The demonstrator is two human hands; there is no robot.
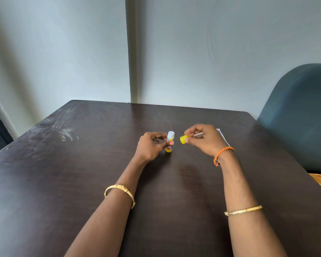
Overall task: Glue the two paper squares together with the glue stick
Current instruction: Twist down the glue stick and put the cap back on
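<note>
Head view showed the left hand (152, 145) gripping the open glue stick (170, 143) upright mid-tabletop, the right hand (204, 140) pinching its yellow cap (184, 139), and paper (223, 137) behind that hand toward the right edge, so all the gluing was left.

2 hands: left (152, 145), right (204, 139). 1 glue stick (170, 143). 1 yellow cap (183, 139). 1 bench (82, 164). 1 chair (300, 112). 3 bracelets. Paper (223, 137) count unclear.

Lighting: soft daylight from my left, pale glare on the table (63, 130) there. My right hand (204, 140) blurred; frame edges bowed.
</note>
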